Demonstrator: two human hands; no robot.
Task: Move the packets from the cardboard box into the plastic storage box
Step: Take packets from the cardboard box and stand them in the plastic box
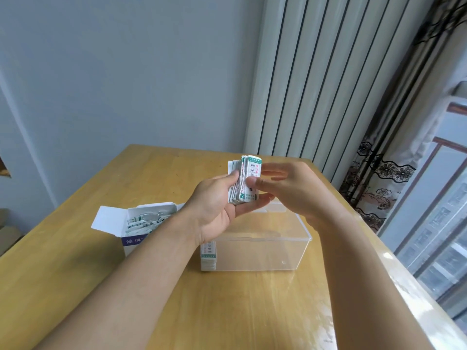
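- Two bare arms reach in from the bottom of the frame, one from the lower left and one from the lower right.
- The left hand [214,205] is in the middle of the frame. Its thumb and fingers are curled round a thick stack of packets [243,179] and hold it up in the air, above the boxes.
- The packets are white with green and red print. They stand on end in the hand.
- The right hand [290,188] is just right of the stack. Its fingers are straight and a little spread, and its fingertips touch the front packet.
- The plastic storage box [265,248] is clear. It sits on the worktop [227,311] below the hands, in the middle of the frame.
- A small pile of packets [208,256] stands in the left end of the plastic storage box.
- The cardboard box [134,223] sits to the left, touching or just beside the clear box. Its flap is open, and more packets show inside.
- A striped wall panel [316,84] and a flowered curtain [384,173] are at the upper right.
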